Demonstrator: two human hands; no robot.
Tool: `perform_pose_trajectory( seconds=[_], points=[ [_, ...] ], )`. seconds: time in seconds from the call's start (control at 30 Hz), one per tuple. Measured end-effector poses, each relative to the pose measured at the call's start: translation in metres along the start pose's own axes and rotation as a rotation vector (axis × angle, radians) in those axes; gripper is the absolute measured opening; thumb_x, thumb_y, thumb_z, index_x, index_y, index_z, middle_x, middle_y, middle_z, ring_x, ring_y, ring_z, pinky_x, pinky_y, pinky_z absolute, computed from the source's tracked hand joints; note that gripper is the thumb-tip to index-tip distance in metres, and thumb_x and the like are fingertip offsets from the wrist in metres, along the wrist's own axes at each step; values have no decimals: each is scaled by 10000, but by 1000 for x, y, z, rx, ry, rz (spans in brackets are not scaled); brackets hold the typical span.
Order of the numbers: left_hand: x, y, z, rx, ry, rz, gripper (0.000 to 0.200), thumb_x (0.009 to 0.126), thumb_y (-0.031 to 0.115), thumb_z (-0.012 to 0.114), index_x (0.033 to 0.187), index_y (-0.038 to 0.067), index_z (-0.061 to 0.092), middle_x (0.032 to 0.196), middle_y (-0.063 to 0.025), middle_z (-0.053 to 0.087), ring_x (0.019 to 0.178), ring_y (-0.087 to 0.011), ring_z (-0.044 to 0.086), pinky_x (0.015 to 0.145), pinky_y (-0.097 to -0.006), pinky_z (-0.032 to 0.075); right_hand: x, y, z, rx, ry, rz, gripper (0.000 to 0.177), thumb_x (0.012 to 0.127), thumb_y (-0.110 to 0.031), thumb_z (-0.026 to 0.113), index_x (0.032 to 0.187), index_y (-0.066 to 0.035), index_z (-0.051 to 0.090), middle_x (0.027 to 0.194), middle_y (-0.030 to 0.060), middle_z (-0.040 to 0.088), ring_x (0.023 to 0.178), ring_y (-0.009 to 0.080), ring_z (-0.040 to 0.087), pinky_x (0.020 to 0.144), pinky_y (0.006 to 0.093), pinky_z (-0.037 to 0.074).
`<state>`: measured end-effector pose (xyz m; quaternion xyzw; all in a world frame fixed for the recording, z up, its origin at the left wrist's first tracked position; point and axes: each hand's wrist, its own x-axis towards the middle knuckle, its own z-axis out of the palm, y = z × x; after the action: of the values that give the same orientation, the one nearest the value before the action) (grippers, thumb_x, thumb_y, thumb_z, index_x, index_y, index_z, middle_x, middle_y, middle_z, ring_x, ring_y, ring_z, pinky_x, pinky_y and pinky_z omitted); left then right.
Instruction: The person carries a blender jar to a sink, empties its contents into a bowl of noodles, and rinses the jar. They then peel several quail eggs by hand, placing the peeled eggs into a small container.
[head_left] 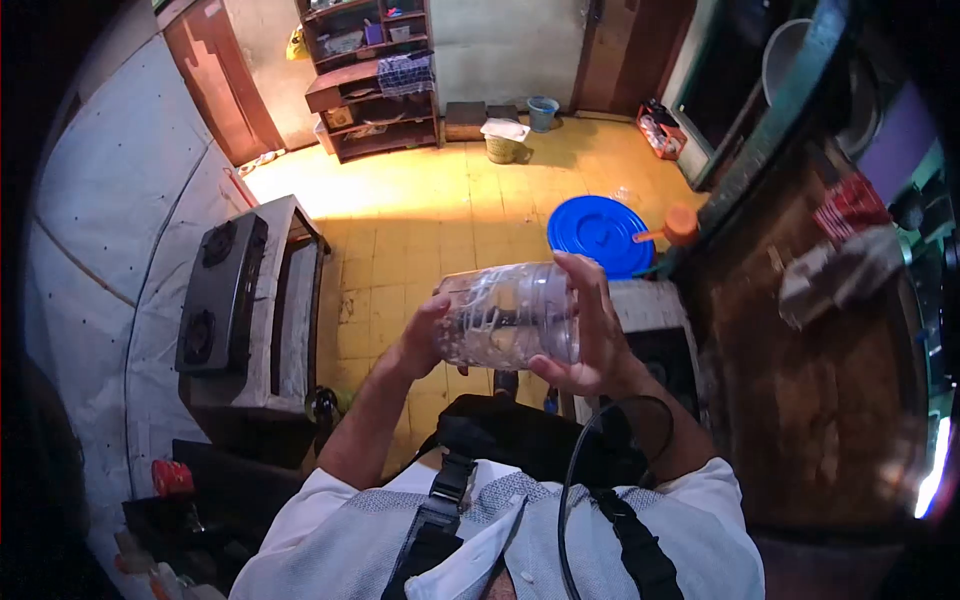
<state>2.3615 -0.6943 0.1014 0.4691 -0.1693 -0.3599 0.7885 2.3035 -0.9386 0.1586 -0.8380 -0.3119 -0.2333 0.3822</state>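
Note:
A large clear plastic jar lies on its side in the air in front of my chest, held between both hands. My left hand grips its left end, with the fingers partly hidden behind it. My right hand holds the other end, thumb below and fingers above. Pale marks or bits show on the jar's wall; I cannot tell whether they are inside or outside.
On the left, a two-burner stove sits on a stand. A blue lid and an orange dipper are beyond my right hand. A brown table stands at the right, a shelf at the back.

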Motion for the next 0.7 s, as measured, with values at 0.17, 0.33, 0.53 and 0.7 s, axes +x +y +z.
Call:
perform_pose_trajectory(
  seconds=[0.17,0.33,0.53,0.7],
  points=[
    [65,30,-97,456,375,370,675,847,491,459,1323,17,400,1226,-123,547,1096,-223,557,920,-379,472,119,104,36,303,37,42,943,604,-342,763,1374,-52,303,1238,229,384,1148,391,395,964,479,358],
    [126,97,-146,-279,340,376,631,868,459,437,1314,12,417,1271,-139,517,1130,-248,541,942,-405,460,217,176,56,137,-138,-236,959,577,-321,778,1382,-99,308,1251,238,331,1145,394,401,941,497,393],
    [243,129,-243,-241,411,462,723,823,486,490,1357,13,369,1311,-141,484,1176,-264,507,984,-402,421,311,304,78,336,-22,-134,980,558,-338,802,1391,-174,314,1229,255,316,1148,428,389,936,526,407],
    [389,200,-328,-176,216,294,755,799,522,513,1363,42,369,1308,-132,488,1197,-257,484,1012,-399,385,373,401,78,-28,-10,-191,1007,521,-326,826,1385,-207,323,1241,251,319,1129,426,411,948,504,400]
  ],
)
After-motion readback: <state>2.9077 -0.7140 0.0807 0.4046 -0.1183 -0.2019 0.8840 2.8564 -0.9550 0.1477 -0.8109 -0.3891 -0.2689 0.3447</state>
